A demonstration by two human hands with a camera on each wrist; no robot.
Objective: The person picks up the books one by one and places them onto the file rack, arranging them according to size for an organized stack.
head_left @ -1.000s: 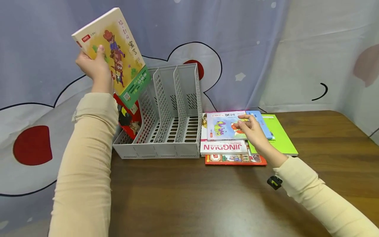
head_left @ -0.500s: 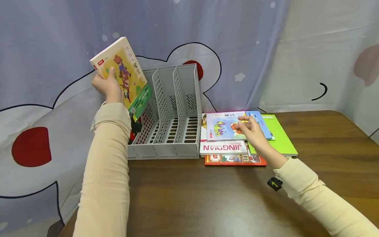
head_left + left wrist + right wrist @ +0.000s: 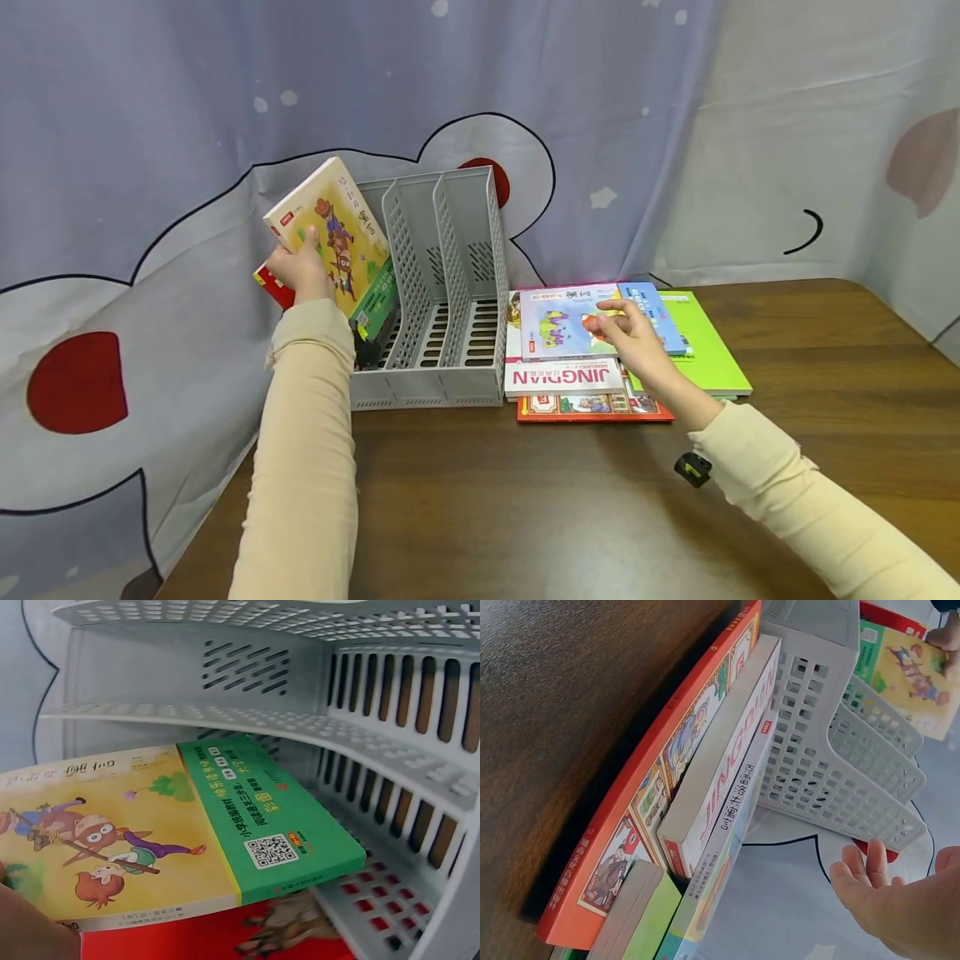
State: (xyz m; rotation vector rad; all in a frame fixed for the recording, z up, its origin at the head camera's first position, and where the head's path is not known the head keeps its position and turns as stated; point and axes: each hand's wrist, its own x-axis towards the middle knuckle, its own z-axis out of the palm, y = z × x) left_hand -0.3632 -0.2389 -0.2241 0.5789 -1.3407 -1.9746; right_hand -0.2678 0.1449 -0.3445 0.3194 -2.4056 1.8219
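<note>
My left hand grips a yellow paperback book by its upper left side, thumb on the front cover. The book leans, and its green-banded lower end reaches into a left-hand slot of the grey file rack. A red book lies alongside it in the rack's leftmost part, mostly hidden behind my left hand and sleeve in the head view. My right hand hovers with loosely bent fingers over a light blue picture book on top of a pile; nothing is in it.
Against the rack's right side lies the book pile: a white "JINGDIAN" book, an orange-red book and a bright green book. A patterned curtain hangs behind the brown wooden table.
My left hand has brought the yellow book down and to the right, from above the rack into its left part. My right hand stays nearly still over the pile.
</note>
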